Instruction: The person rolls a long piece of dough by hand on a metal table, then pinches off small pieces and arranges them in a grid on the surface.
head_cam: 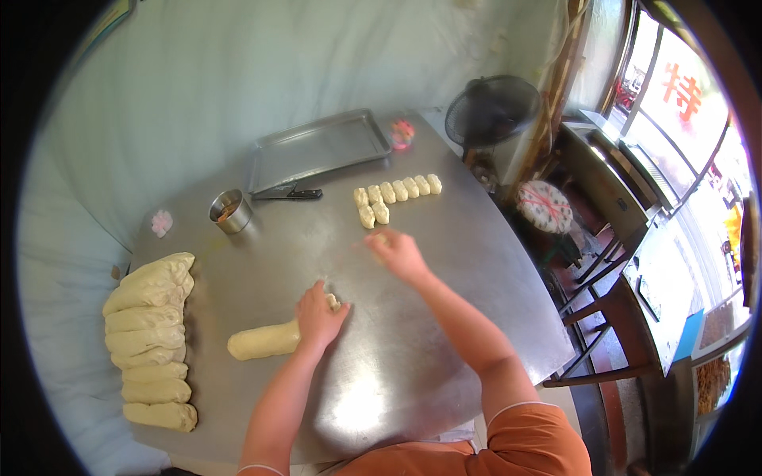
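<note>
My left hand (320, 315) grips the right end of a thick dough roll (263, 341) on the metal table; a torn end of dough shows beside the thumb. Above the table's middle, my right hand (393, 253) is closed round a small dough piece (381, 239), mostly hidden by the fingers. Just beyond it lie two small dough pieces (374, 214) side by side, touching a row of several similar pieces (400, 189). Along the table's left side, several large dough rolls (153, 357) are laid side by side.
The metal table (268, 256) also bears an empty tray (324, 149), a knife (292, 194), a steel cup (231, 212) with something brown inside, a pink item (161, 223) and a red-pink container (402, 134). A black fan (494, 110) and a round stool (544, 206) stand off its right side.
</note>
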The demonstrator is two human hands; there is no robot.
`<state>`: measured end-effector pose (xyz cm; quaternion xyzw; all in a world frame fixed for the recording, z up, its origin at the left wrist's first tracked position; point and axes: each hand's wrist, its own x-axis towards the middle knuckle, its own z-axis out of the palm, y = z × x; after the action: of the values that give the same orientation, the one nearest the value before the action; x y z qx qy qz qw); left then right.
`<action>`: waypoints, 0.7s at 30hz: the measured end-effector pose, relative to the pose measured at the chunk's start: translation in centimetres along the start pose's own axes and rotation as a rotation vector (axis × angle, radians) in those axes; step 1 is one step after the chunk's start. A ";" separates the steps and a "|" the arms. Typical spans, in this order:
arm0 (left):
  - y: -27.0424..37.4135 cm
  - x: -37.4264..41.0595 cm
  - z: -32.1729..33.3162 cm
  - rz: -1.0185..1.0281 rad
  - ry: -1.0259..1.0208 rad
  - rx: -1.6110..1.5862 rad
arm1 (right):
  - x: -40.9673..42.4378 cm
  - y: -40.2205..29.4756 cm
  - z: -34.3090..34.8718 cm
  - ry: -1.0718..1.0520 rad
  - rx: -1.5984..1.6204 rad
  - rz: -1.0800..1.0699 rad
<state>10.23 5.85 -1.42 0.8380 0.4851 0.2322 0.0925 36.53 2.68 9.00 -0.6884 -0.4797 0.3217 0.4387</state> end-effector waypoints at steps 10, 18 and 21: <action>-1.8 -2.7 -1.3 0.155 -0.089 0.441 | 17.0 11.0 -3.0 0.326 -0.080 0.063; -2.3 -1.6 -0.6 0.130 -0.073 0.460 | 20.0 13.9 1.3 0.353 -0.238 0.133; -1.4 -0.4 -0.2 0.118 -0.071 0.396 | 20.7 15.1 0.4 0.380 -0.277 0.079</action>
<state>8.92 6.24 -1.85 0.8745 0.4676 0.1078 -0.0707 48.79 20.01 -5.44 -0.8084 -0.4007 0.1342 0.4098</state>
